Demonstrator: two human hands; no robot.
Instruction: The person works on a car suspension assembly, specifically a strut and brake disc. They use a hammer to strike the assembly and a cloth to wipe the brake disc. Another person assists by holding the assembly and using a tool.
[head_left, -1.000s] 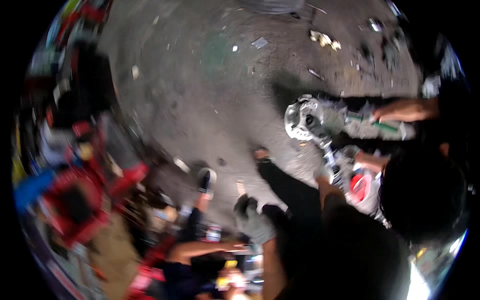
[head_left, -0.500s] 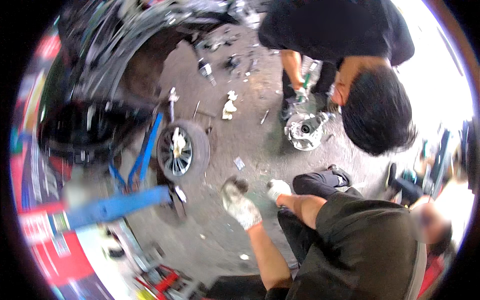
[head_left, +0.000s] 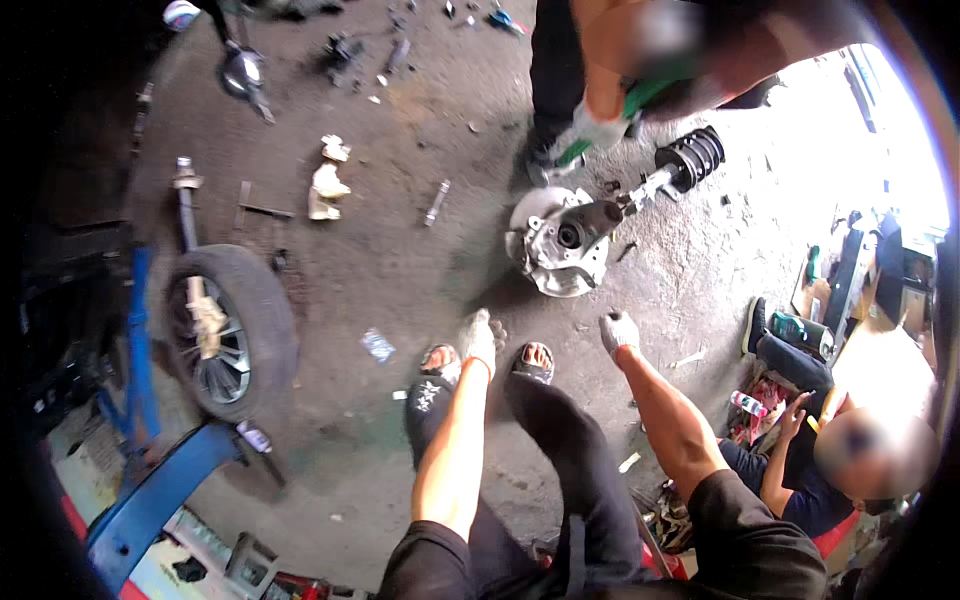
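Observation:
My left hand point(head_left: 482, 338), in a whitish work glove, hangs over the floor between my sandalled feet, its fingers loosely apart with nothing visible in them. Further right my right hand point(head_left: 619, 334), gloved too, is curled into a fist; no object shows in it. Beyond both hands a brake disc with its hub point(head_left: 560, 240) lies on the floor, joined to a strut with a black coil spring point(head_left: 690, 160). Above the disc, a co-worker's gloved hand point(head_left: 598, 135) is beside a green object, whose kind I cannot make out. Neither of my hands touches these parts.
At left lies a wheel with tyre point(head_left: 270, 330), near a blue lift arm point(head_left: 165, 500). Whitish crumpled gloves or rags point(head_left: 326, 190), a T-shaped bar point(head_left: 265, 211) and a clear packet point(head_left: 377, 345) are on the floor. Another person point(head_left: 780, 470) sits at lower right.
My view has swung round, so the wheel and disc now appear further left. My hands have moved apart, and the co-worker's upper body has shifted, leaving the strut and spring in sight.

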